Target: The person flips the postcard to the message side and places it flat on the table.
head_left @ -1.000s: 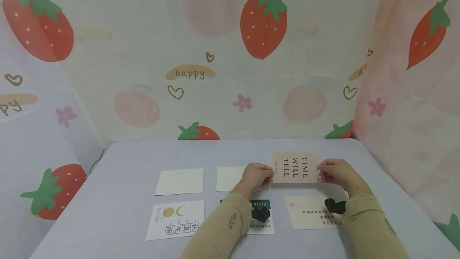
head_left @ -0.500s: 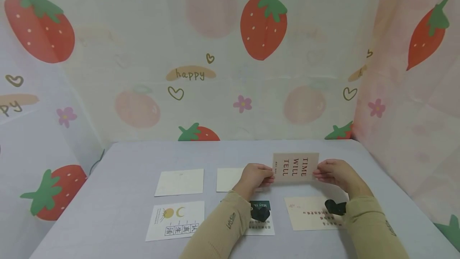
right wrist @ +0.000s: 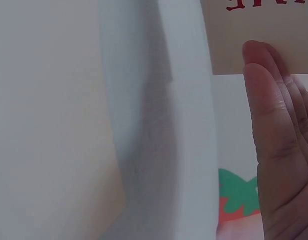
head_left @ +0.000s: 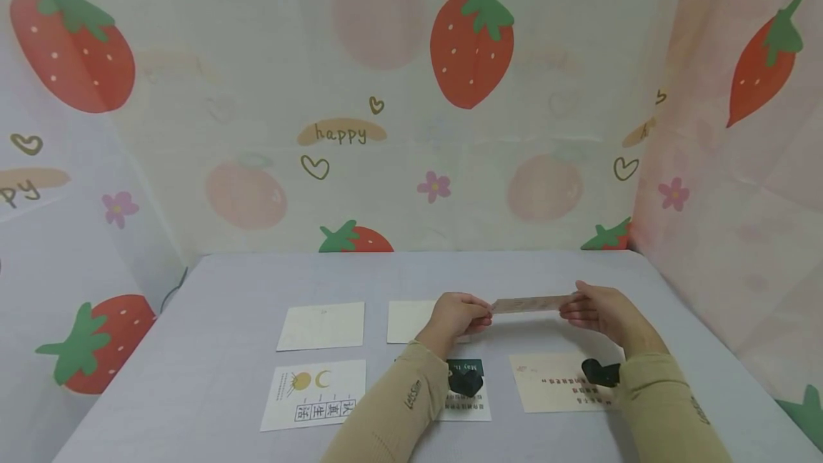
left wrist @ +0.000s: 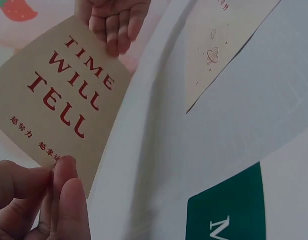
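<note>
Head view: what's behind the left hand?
Behind the left hand is a pale card: its left portion shows, plus a sliver at lower right. The rest is covered, so any print there can't be seen.

On the table point(head_left: 161, 391) before you, the cards lie in two rows. In the far row there is the far left card point(head_left: 320, 326), and to the right of it the far middle card point(head_left: 406, 321), partly hidden by your left hand point(head_left: 456, 316). In the near row, the near left card point(head_left: 308, 406) lies in front of the far left card. Next on the right come the near middle card point(head_left: 472, 409), partly behind your left sleeve point(head_left: 392, 406), and the near right card point(head_left: 546, 381). Above the table, the held card point(head_left: 530, 304) is between your left hand and your right hand point(head_left: 598, 311). A cloth wall point(head_left: 566, 113) stands behind the table.
</note>
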